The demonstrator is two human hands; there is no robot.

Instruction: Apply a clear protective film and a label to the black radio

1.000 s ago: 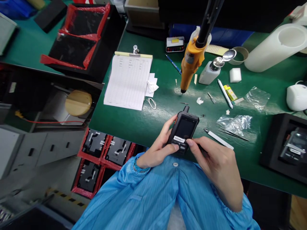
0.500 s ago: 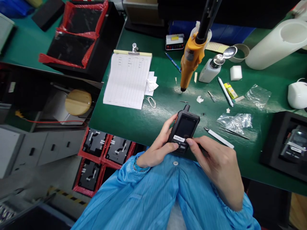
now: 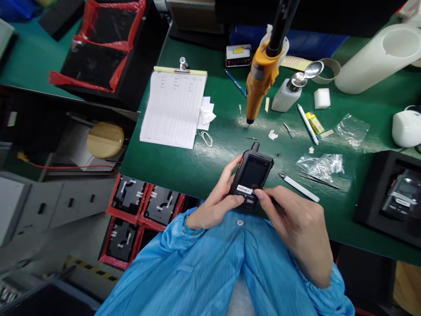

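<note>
Gripping black handset (image 3: pixel 251 177) w/ both hands, L (image 3: pixel 219 202) + R (image 3: pixel 294 228), over green bench (image 3: pixel 184 164).

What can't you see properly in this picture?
- Bottom of the black handset, head view: both thumbs cover it.
- Words on its white label and on the clipboard paper: too small to read.
- White roll and black tray: cut off by the right edge.
- Palms of the left hand and right hand: turned away.
</note>
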